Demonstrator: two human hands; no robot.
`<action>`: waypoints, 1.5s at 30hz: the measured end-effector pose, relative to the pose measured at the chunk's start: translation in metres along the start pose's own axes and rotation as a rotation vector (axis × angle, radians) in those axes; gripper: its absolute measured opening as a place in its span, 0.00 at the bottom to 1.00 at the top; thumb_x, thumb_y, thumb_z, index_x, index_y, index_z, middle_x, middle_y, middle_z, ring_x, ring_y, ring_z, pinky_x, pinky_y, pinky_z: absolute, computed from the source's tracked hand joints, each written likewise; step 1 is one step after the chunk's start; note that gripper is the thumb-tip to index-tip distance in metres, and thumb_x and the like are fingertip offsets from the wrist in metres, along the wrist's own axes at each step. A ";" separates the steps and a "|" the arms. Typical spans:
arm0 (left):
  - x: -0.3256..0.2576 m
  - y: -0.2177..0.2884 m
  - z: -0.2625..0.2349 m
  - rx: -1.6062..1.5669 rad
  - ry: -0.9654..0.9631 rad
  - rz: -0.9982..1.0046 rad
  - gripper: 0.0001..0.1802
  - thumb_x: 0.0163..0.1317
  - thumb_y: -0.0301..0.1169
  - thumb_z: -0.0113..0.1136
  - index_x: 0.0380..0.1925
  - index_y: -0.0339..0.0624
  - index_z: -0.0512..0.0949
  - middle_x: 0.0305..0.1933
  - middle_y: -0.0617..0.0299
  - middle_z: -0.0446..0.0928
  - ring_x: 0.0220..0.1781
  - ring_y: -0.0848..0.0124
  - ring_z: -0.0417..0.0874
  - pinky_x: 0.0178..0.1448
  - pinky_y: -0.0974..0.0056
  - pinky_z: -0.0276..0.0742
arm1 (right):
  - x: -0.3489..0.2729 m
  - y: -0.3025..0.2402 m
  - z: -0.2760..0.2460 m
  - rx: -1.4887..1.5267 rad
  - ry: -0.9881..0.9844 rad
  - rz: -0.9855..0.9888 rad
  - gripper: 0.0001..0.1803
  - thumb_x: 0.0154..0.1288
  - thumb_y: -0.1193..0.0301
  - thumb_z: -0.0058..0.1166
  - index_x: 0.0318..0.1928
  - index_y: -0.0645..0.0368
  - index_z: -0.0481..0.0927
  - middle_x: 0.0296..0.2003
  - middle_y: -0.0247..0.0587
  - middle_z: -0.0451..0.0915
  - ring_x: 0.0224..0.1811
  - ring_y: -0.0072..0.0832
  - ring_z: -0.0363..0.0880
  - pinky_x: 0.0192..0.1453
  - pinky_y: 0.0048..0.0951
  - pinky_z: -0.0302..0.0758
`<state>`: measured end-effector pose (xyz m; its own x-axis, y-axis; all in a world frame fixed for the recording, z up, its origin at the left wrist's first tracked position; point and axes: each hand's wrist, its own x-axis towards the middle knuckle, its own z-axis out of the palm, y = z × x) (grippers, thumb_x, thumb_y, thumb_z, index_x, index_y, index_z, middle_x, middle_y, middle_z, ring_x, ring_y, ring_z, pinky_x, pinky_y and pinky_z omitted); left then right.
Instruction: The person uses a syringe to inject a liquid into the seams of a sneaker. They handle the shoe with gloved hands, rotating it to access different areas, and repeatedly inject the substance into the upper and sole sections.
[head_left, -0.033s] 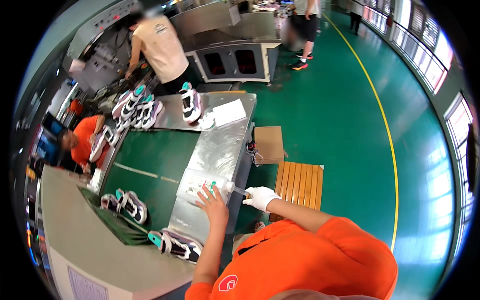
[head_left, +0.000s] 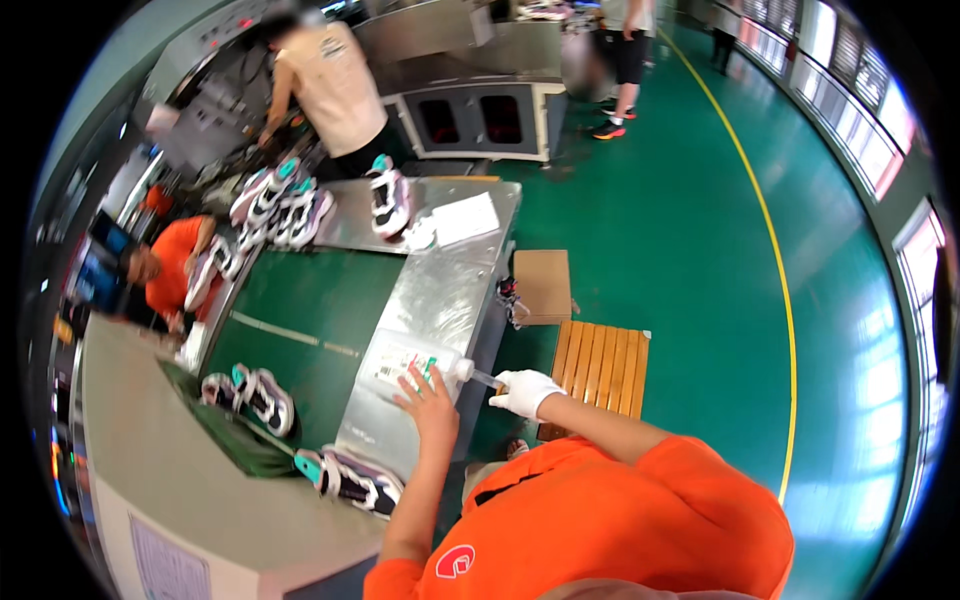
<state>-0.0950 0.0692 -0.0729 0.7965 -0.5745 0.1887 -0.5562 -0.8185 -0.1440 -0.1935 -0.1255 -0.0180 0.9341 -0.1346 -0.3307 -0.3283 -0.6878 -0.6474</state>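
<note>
The left hand (head_left: 432, 398), bare, is laid flat with fingers spread on a clear plastic bottle (head_left: 412, 358) that lies on its side on the steel table (head_left: 440, 290). The bottle is near the table's right edge, its white cap (head_left: 462, 370) pointing right, past the edge. The right hand (head_left: 524, 391), in a white glove, is closed around a thin nozzle (head_left: 484, 379) projecting from that cap; the fingertips themselves cannot be made out.

Just beyond the right hand, on the green floor (head_left: 690, 250), a slatted wooden platform (head_left: 600, 362) is seen, with a flat cardboard box (head_left: 542, 284) behind it. A small dark bundle (head_left: 510, 294) hangs at the table's edge between box and table.

To the left of the left hand a green conveyor belt (head_left: 310, 320) runs alongside the table. One pair of sneakers (head_left: 252, 395) is carried on it, and another sneaker (head_left: 350, 480) lies near the person's left forearm. Further up the steel surface a white sheet of paper (head_left: 466, 218) and a single upright sneaker (head_left: 388, 200) are noted, with a cluster of sneakers (head_left: 280, 200) beside them.

A person in an orange shirt (head_left: 170, 268) is bent over the belt's far side. A person in a beige top (head_left: 330, 90) stands at the machinery beyond.
</note>
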 end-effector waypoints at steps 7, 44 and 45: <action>-0.054 0.018 -0.060 -0.179 -0.098 0.129 0.56 0.41 0.38 0.72 0.72 0.38 0.55 0.73 0.27 0.50 0.72 0.25 0.53 0.65 0.22 0.54 | -0.056 0.021 -0.011 0.178 -0.198 0.091 0.23 0.65 0.50 0.53 0.41 0.59 0.82 0.29 0.44 0.82 0.30 0.35 0.81 0.38 0.34 0.76; -0.295 -0.052 0.550 -1.166 -0.029 -1.641 0.38 0.48 0.42 0.71 0.60 0.44 0.72 0.51 0.56 0.80 0.44 0.58 0.85 0.31 0.49 0.82 | 0.038 0.395 0.116 1.774 -0.255 -0.153 0.21 0.69 0.58 0.49 0.46 0.67 0.71 0.19 0.42 0.69 0.13 0.41 0.73 0.19 0.46 0.70; -0.293 -0.066 0.574 -1.153 -0.003 -1.665 0.39 0.48 0.42 0.71 0.61 0.44 0.71 0.52 0.56 0.79 0.45 0.56 0.84 0.32 0.48 0.82 | 0.041 0.396 0.116 1.733 -0.244 -0.142 0.22 0.68 0.58 0.50 0.45 0.68 0.71 0.19 0.42 0.69 0.13 0.42 0.73 0.18 0.47 0.70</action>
<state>-0.1550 0.2970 -0.6766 0.5920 0.5947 -0.5440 0.7126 -0.0707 0.6980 -0.3019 -0.3202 -0.3674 0.9789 0.0662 -0.1932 -0.1629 0.8235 -0.5435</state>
